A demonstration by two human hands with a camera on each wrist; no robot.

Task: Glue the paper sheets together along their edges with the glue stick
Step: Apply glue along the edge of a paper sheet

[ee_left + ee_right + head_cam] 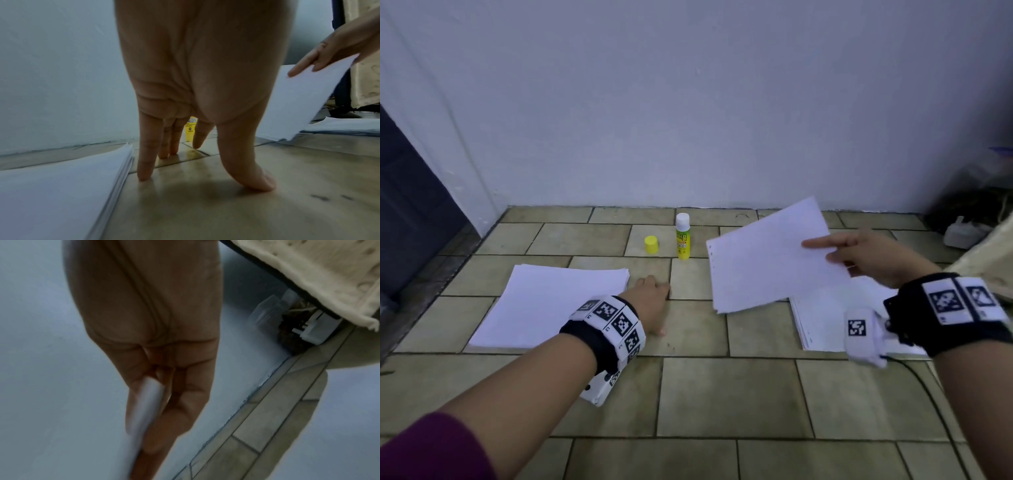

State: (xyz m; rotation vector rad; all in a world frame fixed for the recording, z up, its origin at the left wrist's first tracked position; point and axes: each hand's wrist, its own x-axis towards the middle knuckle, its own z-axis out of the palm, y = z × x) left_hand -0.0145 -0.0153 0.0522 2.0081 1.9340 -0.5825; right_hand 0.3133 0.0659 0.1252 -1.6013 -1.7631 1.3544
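our right hand (866, 260) pinches thin white punched paper sheets (767, 253) mid-frame | left hand (650, 301) flat, holding nothing | risk: uncapped yellow glue stick (682, 236) gets knocked over, sheets fan apart

On each wrist I wear a black band (599, 337) ringed with white tiles printed in black square codes. A white block hangs under each: dotted on my left (599, 389), coded on my right (863, 337). My left sleeve (434, 448) is purple.

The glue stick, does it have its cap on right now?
No, the glue stick stands upright on the tiled floor with its white top bare, and the yellow cap sits apart beside it.
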